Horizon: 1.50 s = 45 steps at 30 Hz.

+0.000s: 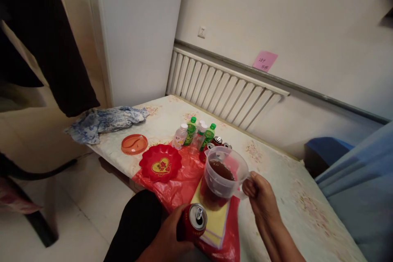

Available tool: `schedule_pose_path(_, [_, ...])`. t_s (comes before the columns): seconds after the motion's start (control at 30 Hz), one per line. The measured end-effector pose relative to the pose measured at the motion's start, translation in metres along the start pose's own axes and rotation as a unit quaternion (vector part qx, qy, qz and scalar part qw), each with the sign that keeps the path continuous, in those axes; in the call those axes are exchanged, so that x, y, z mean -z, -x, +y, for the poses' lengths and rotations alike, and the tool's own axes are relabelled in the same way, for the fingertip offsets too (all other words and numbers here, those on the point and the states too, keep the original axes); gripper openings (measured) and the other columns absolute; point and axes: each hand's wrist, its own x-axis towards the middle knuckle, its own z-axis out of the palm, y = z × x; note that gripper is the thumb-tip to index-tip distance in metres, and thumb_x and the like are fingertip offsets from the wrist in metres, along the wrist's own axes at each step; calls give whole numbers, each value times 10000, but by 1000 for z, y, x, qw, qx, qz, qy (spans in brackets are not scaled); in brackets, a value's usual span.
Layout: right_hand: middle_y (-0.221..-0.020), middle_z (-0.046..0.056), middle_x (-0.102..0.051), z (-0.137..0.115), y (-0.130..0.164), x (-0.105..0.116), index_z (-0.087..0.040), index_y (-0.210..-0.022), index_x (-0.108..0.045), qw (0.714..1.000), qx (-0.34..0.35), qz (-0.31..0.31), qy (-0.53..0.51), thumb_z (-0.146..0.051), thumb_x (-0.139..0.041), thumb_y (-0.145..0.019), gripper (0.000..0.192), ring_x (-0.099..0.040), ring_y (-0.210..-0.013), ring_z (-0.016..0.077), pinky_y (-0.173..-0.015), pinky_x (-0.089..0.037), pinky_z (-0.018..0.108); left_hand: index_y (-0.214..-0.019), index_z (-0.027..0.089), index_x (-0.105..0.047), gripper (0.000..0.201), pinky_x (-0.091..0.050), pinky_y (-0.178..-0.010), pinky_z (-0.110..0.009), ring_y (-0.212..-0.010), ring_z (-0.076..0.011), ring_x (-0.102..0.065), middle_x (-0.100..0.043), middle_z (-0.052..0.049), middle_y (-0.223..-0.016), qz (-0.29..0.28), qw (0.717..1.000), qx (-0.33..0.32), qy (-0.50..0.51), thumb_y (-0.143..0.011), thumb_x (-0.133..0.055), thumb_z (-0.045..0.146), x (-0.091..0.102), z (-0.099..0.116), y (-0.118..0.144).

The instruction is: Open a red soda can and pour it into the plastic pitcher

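Observation:
My right hand (260, 196) grips the handle of a clear plastic pitcher (223, 180) that holds dark brown liquid in its lower part. The pitcher stands over a yellow pad (216, 222) on a red plastic bag (181, 180). My left hand (172, 237) is wrapped around a red drink can (194, 221) with its tab open, just in front of the pitcher. Behind the pitcher stand several small bottles with green caps (196, 133) and two more red cans (219, 142).
A red heart-shaped dish (160, 163) and an orange lid (134, 144) lie on the floral tablecloth (276, 163). A blue patterned cloth (104, 122) sits at the far left corner. A white radiator (224, 90) runs along the wall. Blue fabric (362, 188) is at right.

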Motion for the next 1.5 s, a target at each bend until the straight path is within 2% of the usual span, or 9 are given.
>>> schedule_pose_path(0.13, [-425,-98,-279,31,-33,-37,-227,-510,-362,995,19,40,-90,-382,-562,-795,381,-212,-398,80,-416,-218,244,-1273,223,-509,764,-402,-1065,-434,-1210,-309,-537,-619,-58,-1285,5,999,27,23,-542,-683,88,8,-5,-3])
schedule_pose_path(0.33, [-441,-87,-313,63,-62,-67,-226,-510,-371,993,25,48,-100,-359,-542,-814,373,-255,-409,88,-427,-227,244,-1290,246,-492,811,-419,-1055,-412,-1214,-302,-542,-603,-39,-1315,-16,995,41,86,-528,-714,85,15,-22,-8])
schedule_pose_path(0.8, [-450,-93,-302,102,-73,-78,-244,-530,-338,996,28,74,-29,-459,-462,-837,395,-293,-413,104,-437,-299,236,-1279,231,-511,795,-422,-1053,-445,-1210,-319,-546,-618,-62,-1296,2,992,25,124,-520,-717,115,14,-8,-18])
schedule_pose_path(0.9, [-480,-73,-404,97,-72,-72,-238,-550,-420,997,32,71,7,-480,-472,-842,383,-397,-461,120,-484,-362,239,-1251,224,-540,762,-409,-1061,-456,-1206,-318,-547,-630,-64,-1271,29,995,25,96,-517,-694,87,12,-4,-21])
schedule_pose_path(1.0, [-805,-6,-646,89,-61,-57,-219,-804,-614,994,46,94,41,-464,-544,-833,256,-582,-763,167,-697,-454,262,-1245,212,-552,740,-394,-1068,-467,-1215,-324,-534,-623,-78,-1276,48,997,21,62,-531,-703,91,9,0,-24])
schedule_pose_path(1.07, [-1037,35,-659,87,-44,-43,-215,-1027,-617,988,42,129,68,-449,-582,-825,311,-588,-961,197,-839,-449,296,-1248,209,-553,736,-401,-1062,-458,-1212,-323,-536,-621,-82,-1275,53,997,12,55,-540,-724,105,6,2,-26])
schedule_pose_path(1.17, [-1025,67,-672,89,-6,-25,-196,-1128,-582,989,0,118,91,-428,-633,-791,413,-617,-970,229,-884,-463,352,-1258,211,-541,745,-392,-1069,-445,-1218,-312,-530,-611,-81,-1282,46,998,-3,52,-547,-733,97,0,4,-28])
schedule_pose_path(1.33, [-1073,84,-689,83,64,-15,-204,-1138,-596,996,-54,-54,49,-227,-713,-623,529,-644,-1011,270,-878,-513,385,-1271,200,-508,753,-385,-1078,-433,-1223,-292,-530,-602,-93,-1289,14,998,-11,55,-558,-705,61,-19,11,-36])
schedule_pose_path(1.5, [-1182,66,-666,69,93,-19,-215,-1180,-587,994,-53,-40,91,-105,-710,-514,686,-631,-1058,278,-938,-497,387,-1268,200,-516,693,-427,-1055,-412,-1213,-291,-544,-604,-96,-1287,-23,999,-24,43,-617,-751,193,-46,24,-43])
